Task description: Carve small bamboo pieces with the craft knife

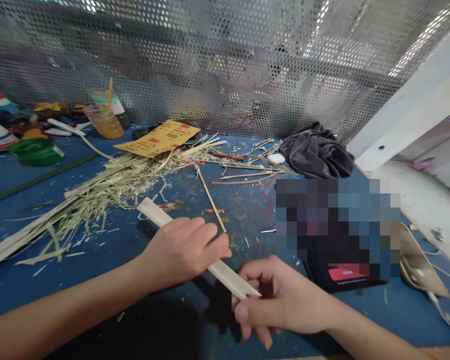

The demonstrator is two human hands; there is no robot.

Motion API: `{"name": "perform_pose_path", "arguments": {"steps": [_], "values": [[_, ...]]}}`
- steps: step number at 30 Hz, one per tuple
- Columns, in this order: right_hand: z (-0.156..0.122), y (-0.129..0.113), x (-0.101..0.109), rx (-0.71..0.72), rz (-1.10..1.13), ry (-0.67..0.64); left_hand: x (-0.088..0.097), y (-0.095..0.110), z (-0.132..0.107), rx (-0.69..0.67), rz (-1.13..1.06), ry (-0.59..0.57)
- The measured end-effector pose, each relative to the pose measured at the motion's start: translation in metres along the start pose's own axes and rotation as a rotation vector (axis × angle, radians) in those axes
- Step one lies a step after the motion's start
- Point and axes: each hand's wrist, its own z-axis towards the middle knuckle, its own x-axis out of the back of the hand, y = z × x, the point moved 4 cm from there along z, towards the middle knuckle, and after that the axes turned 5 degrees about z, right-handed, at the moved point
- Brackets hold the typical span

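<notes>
My left hand is closed over the middle of a pale, flat bamboo strip, which slants from upper left to lower right above the blue table. A notch shows in the strip's lower right end. There my right hand is curled round it, thumb in front and index finger behind, with the other fingers loosely bent underneath. Just beyond my left hand lies a thin bamboo stick. A heap of bamboo shavings spreads to the left, with yellow sandpaper marked 2000 on top.
A dark device with a pixelated screen lies at right, near a phone-like slab and a white cable. Behind it is a bundled dark cloth. A plastic cup of yellowish liquid stands back left. Perforated metal panelling closes off the rear.
</notes>
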Motion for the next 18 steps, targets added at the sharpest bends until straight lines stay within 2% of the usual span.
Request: {"name": "perform_pose_path", "arguments": {"steps": [3, 7, 11, 14, 18], "values": [[-0.001, 0.009, -0.007, -0.050, -0.058, -0.061, 0.006, 0.004, 0.001, -0.049, 0.022, 0.050], [-0.004, 0.011, -0.012, -0.011, -0.224, -0.082, 0.013, 0.008, 0.006, -0.122, -0.013, 0.092], [-0.004, 0.016, -0.017, -0.036, -0.326, -0.223, 0.021, 0.009, 0.020, -0.277, -0.114, 0.089], [-0.002, 0.018, -0.020, 0.057, -0.387, -0.304, 0.030, 0.010, 0.037, -0.390, -0.140, 0.085], [-0.002, 0.022, -0.022, 0.114, -0.359, -0.322, 0.034, 0.009, 0.056, -0.423, -0.139, 0.077]]}}
